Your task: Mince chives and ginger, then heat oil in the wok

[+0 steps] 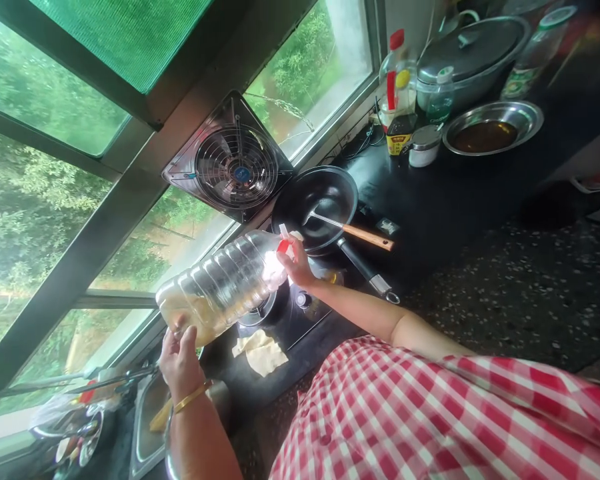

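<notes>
I hold a large clear plastic oil jug point(225, 273) tilted, with a little yellowish liquid at its base end. My left hand point(180, 357), a gold bangle on its wrist, is closed against the base. At the neck, my right hand point(297, 263) is closed around the red cap or handle part point(283, 246). Just beyond the neck sits a black wok point(295, 200). In the wok rests a spatula point(367, 236), its wooden handle out over the rim. Whether liquid is flowing from the jug cannot be made out.
A beige cloth point(263, 353) lies beside the burner point(257, 312). Behind the wok is an exhaust fan point(240, 170). Sauce bottles point(399, 137), a jar point(425, 148), a steel bowl of brown liquid point(450, 140) and a lidded pot point(473, 53) stand farther right. A sink point(141, 427) is lower left.
</notes>
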### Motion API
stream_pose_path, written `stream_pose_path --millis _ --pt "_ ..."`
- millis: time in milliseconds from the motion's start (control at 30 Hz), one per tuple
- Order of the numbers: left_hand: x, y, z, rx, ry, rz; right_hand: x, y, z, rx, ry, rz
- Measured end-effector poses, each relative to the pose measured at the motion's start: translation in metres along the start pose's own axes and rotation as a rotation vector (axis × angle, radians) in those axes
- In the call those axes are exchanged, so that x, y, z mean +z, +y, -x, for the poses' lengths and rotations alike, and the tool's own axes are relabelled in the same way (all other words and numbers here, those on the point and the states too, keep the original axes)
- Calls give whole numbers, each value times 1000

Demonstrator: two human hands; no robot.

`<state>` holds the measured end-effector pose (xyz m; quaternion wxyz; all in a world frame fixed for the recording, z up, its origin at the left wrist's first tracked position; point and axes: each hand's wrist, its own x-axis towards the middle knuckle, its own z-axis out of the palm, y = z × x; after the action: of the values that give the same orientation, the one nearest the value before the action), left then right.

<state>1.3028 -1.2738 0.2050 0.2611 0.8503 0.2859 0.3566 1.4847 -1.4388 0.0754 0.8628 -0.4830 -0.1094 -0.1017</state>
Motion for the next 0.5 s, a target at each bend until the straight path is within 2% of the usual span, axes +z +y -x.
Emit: stream_pose_path --millis 200,500 --pt "8 32 -4 -36 24 -24 1 4 -9 -8 69 -7" --pt "10 43 -19 29 -5 -50 4 8 -16 14 120 -52"
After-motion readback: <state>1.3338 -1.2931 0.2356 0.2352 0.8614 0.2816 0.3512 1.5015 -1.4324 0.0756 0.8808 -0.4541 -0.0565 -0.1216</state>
